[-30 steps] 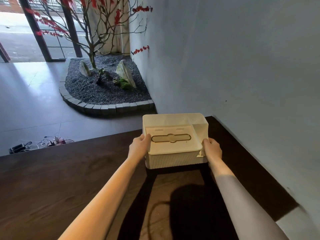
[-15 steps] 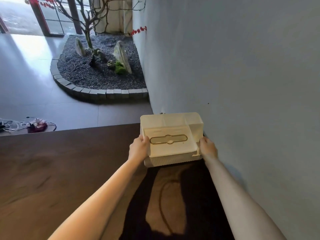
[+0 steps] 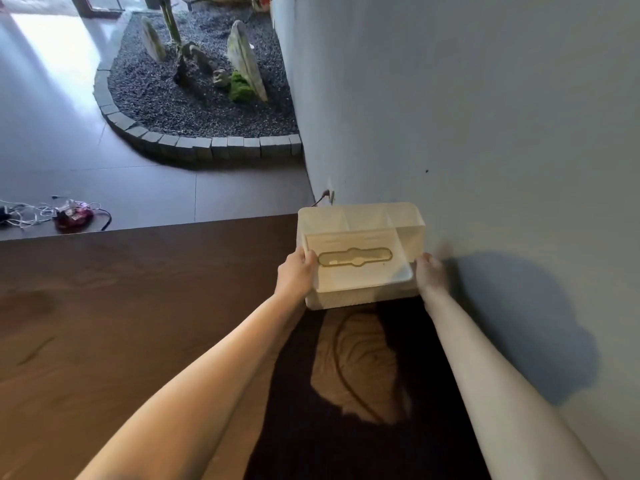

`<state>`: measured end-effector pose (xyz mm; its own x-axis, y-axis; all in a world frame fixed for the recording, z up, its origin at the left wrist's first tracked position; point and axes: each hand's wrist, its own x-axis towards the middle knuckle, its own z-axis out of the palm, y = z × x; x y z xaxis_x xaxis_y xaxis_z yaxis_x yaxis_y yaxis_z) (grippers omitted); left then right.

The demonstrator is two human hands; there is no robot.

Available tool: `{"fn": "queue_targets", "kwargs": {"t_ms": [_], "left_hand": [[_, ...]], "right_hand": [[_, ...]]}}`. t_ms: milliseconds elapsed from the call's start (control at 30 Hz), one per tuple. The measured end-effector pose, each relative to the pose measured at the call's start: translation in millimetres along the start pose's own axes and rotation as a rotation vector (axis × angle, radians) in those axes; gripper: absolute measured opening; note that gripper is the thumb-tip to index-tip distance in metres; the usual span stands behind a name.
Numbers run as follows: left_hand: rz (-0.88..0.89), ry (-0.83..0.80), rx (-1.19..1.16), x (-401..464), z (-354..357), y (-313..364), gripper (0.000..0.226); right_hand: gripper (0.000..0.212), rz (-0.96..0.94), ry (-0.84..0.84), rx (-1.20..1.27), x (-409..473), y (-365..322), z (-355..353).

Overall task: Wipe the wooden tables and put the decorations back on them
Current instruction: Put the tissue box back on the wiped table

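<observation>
Box (image 3: 360, 254) sits at table (image 3: 138, 323) far corner, close to wall (image 3: 485, 133). Left hand (image 3: 296, 275) and right hand (image 3: 429, 273) grip its ends, fingers curled over rims, likely to square it.

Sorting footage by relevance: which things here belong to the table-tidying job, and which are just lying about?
Job:
wooden table
cream tissue box, held by left hand and right hand

Lying about:
tangled cables on floor
rock garden
</observation>
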<state>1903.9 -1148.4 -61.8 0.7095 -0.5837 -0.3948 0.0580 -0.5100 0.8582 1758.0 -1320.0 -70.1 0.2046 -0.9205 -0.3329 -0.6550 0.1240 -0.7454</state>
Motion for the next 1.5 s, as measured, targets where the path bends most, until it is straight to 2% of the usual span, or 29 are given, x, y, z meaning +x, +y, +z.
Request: {"fn": "queue_targets", "kwargs": {"t_ms": [133,367,533,633,767,867,1067,1233,1367,1500], "left_hand": [[-0.010,-0.067,0.008,7.0,7.6,-1.6,0.039],[-0.039,-0.096,0.020,16.0,18.8,-4.3,0.040],[-0.049,-0.165,0.001,18.4,19.8,-6.0,0.043],[-0.094,-0.248,0.020,12.6,13.1,-3.0,0.047],[-0.093,-0.241,-0.001,-5.0,-12.5,4.8,0.043],[-0.020,-0.196,-0.025,-27.8,-51.2,12.6,0.034],[0.071,-0.006,-0.090,-79.7,-159.0,3.9,0.022],[0.062,0.151,-0.166,-135.7,-266.6,-44.1,0.023],[0.048,0.263,-0.229,-175.8,-348.4,-80.8,0.025],[0.109,0.344,-0.246,-215.0,-437.5,-121.7,0.024]], "right_hand": [[0.038,0.024,0.027,-0.008,6.1,4.8,0.1],[0.041,0.056,-0.015,0.048,16.2,12.2,-2.0],[0.042,0.071,-0.047,-0.010,15.3,15.6,-3.5],[0.038,0.003,-0.021,-0.087,11.3,2.7,-6.3],[0.054,-0.146,0.067,-0.091,-14.6,-30.5,-5.0],[0.035,-0.250,0.032,-0.072,-46.2,-57.9,10.0],[0.032,-0.406,-0.103,-0.033,-134.3,-115.4,69.8],[0.029,-0.547,-0.306,-0.018,-220.1,-145.4,133.3],[0.025,-0.604,-0.395,-0.013,-286.8,-166.9,185.8],[0.025,-0.622,-0.465,-0.015,-368.5,-183.8,252.3]]}}
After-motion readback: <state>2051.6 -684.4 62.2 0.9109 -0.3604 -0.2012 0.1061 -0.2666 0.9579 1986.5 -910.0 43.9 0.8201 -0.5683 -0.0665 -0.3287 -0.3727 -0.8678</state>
